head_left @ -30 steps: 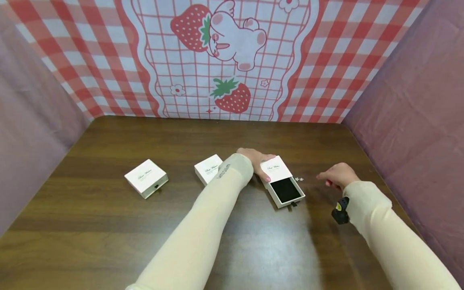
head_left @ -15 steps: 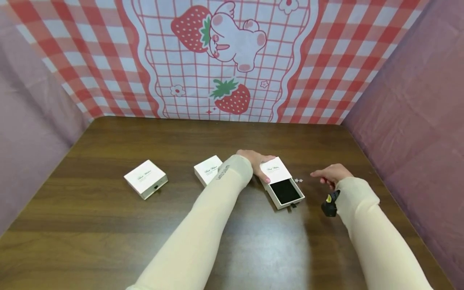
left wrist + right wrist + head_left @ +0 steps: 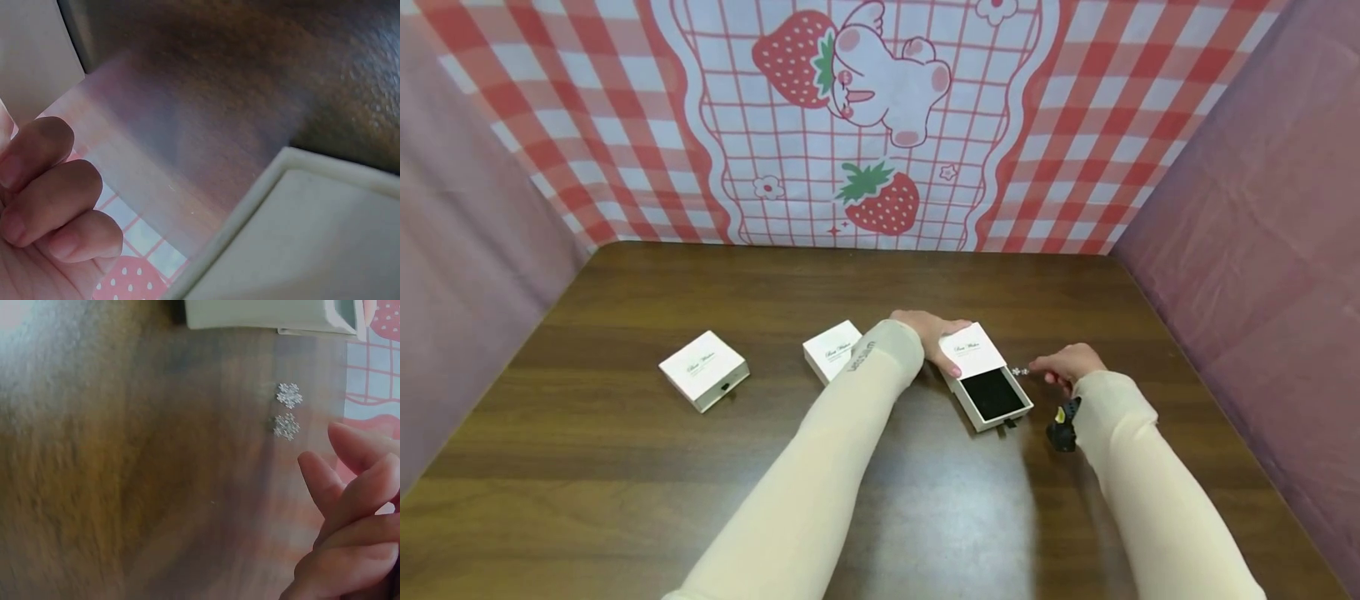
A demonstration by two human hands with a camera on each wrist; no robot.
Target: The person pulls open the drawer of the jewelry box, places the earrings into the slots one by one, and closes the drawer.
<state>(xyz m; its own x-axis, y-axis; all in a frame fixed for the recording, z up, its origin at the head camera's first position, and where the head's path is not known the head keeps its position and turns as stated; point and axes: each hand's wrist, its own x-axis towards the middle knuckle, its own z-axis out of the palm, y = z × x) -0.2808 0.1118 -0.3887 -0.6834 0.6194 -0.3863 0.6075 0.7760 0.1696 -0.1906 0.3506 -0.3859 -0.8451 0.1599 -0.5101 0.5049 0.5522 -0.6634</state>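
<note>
My left hand (image 3: 925, 332) holds a white drawer box (image 3: 973, 350) by its sleeve, thumb on the near side and another finger along the far side. Its drawer, lined in black (image 3: 991, 394), is pulled partly out toward me. In the left wrist view the remaining fingers (image 3: 53, 200) are curled beside the box. Two small silver snowflake-shaped pieces (image 3: 289, 395) lie on the table just right of the box. My right hand (image 3: 1069, 367) is close beside them, thumb and index fingertip apart, other fingers bent, nothing between them.
A second white box (image 3: 831, 350) stands left of the held one, partly covered by my left forearm. Farther left is a third closed white box (image 3: 703, 367) with a small black tab. Behind the brown wooden table (image 3: 625, 450) hangs a checked strawberry cloth (image 3: 1052, 150).
My right hand has moved left across the table, right up to the snowflake pieces. The left hand and the partly pulled-out box have stayed in place.
</note>
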